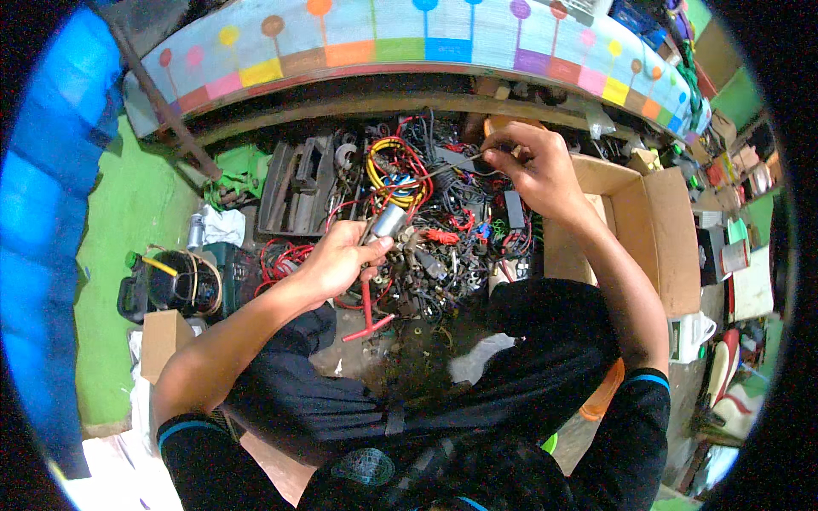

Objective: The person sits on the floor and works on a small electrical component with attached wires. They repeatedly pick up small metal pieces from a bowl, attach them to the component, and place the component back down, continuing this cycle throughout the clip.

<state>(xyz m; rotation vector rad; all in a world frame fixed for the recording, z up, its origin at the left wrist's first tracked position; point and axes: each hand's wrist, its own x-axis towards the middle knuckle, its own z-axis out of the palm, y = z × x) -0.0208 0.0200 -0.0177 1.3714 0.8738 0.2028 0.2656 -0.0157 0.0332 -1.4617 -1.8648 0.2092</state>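
My left hand (336, 260) is closed around a silver metal cylinder (390, 221), which points up and away from me. Just beneath its fingers shows a red T-shaped handle (368, 324); whether the hand grips that too is unclear. Farther off to the right, my right hand (538, 166) is raised with thumb and forefinger pinched on a thin dark cable (467, 162). The cable runs leftward toward the cylinder. Below both hands spreads a heap of tangled wires and small metal parts (452, 264). A coil of yellow and red cable (379, 166) lies beyond the cylinder.
An open cardboard box (669, 230) stands at my right. On the left are a grey divided tray (298, 183), red wire loops (277, 264) and a black jug-like container (136, 289). A painted bench (383, 51) with coloured squares spans the far side.
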